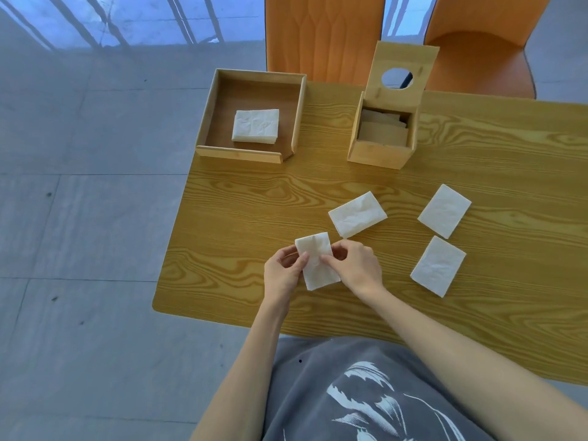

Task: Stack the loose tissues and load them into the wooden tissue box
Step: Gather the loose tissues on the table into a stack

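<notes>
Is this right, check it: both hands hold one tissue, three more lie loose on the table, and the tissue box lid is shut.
Not quite. The head view shows the tissue box with its lid up. The rest holds: both hands hold one tissue.

Open-lidded wooden tissue box [380,148], upright, tissues inside. Four folded white tissues [357,214] lie loose nearer than it; one held.
</notes>
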Tool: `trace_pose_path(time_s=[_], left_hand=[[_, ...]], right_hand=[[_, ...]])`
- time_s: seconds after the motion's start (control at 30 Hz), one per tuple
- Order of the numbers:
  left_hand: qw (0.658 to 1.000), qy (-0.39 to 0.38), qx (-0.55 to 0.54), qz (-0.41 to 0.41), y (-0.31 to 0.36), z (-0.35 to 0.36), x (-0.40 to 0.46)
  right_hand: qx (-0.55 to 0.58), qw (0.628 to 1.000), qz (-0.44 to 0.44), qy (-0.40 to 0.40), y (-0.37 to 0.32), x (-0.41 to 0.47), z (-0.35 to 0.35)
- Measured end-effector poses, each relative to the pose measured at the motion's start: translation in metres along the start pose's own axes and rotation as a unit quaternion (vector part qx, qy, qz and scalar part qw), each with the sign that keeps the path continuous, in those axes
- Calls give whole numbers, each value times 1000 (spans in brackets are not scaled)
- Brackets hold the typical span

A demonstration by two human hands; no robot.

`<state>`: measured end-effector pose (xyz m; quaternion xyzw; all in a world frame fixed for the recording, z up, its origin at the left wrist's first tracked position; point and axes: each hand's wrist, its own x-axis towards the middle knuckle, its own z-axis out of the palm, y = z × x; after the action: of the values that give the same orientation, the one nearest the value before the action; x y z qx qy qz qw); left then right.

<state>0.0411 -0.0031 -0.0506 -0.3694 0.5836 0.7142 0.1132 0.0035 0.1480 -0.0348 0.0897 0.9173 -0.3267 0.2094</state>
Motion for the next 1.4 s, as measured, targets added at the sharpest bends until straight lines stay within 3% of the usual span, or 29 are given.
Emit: trace_pose_path(time_s=[0.17,0.37,0.57,0.8,1.0,1.17,1.4], left_hand=[[1000,8,-17,-17,0,-3,2],[1000,10,-14,-20,2,-2,2],[1000,10,-14,-18,1,-1,1],[1000,12,0,-6,-2,0,0],[1000,14,17,2,-4,1,0],[999,16,29,10,-7,0,-1],[998,18,53,25,-10,0,2]], right_hand=[[-43,994,-93,43,-8,33,-32],[-226,958,-176,30,-17,80,-63],[-325,927,-184,-28,-19,91,-72],[-368,918,-148,0,-3,76,-73],[-275,959,-65,38,20,49,-66],[-184,983,3,10,37,25,-63],[62,996,56,33,48,6,-66]])
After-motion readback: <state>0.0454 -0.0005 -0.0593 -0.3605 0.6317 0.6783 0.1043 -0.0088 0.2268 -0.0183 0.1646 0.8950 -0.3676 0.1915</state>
